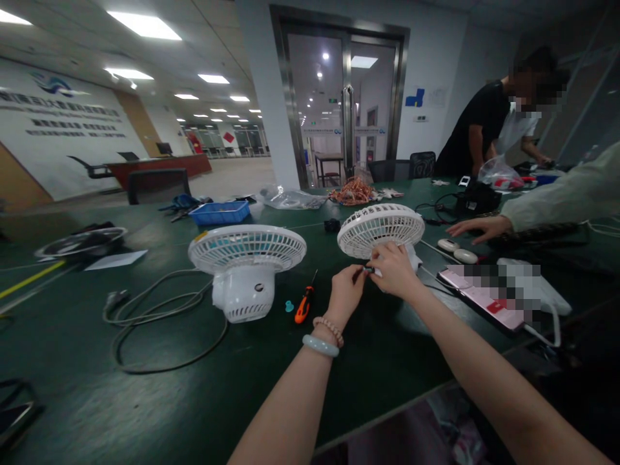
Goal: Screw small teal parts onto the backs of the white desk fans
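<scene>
Two small white fans lie on a dark green table (145,387). The left fan (247,265) rests grille-up with a grey cord (159,310) coiled beside it. My two hands meet just in front of the right fan (380,229). My left hand (346,290), with two bracelets on the wrist, pinches a small dark part I cannot name. My right hand (394,268) is closed at the fan's back housing, fingertips touching the same small part. An orange-handled screwdriver (304,305) lies between the fans, near a little blue piece (289,305).
Another person's hand (479,227) in a pale sleeve rests flat at the right. A person in black stands at the far right. A blue tray (220,212), a pile of orange wires (353,192), plastic bags, a phone (484,298) and a dark fan grille (80,242) lie around.
</scene>
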`<state>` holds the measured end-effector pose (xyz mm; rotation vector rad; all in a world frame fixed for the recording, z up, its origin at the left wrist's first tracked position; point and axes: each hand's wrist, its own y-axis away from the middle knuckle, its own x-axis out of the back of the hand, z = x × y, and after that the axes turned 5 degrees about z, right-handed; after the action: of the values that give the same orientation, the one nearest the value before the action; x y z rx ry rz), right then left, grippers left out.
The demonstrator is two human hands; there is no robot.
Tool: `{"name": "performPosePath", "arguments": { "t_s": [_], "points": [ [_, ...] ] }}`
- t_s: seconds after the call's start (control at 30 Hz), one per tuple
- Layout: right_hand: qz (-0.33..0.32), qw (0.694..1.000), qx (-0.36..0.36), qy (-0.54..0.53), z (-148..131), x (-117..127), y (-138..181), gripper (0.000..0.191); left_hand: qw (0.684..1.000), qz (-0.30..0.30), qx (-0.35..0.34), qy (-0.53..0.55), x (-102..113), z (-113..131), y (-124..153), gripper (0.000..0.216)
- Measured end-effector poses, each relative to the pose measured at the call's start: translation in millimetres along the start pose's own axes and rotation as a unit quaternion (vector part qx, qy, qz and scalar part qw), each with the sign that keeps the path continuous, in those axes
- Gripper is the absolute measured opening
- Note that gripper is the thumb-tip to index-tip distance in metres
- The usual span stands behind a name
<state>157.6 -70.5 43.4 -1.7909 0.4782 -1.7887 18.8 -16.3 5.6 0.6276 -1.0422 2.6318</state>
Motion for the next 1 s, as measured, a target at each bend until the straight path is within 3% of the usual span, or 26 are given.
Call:
{"name": "performPosePath", "arguments": {
  "t_s": [0.63, 1.0],
  "points": [
    [0.015, 0.999, -0.023, -0.032, 0.2, 0.9, 0.1, 0.025, 0.998, 0.019, -0.052, 0.010, -0.7, 0.0, -1.2, 0.025],
    [0.023, 0.998, -0.030, -0.043, 0.9, 0.6, -0.2, 0.025, 1.000, -0.006, -0.003, -0.014, -3.0, -1.0, -4.1, 0.017]
  ]
}}
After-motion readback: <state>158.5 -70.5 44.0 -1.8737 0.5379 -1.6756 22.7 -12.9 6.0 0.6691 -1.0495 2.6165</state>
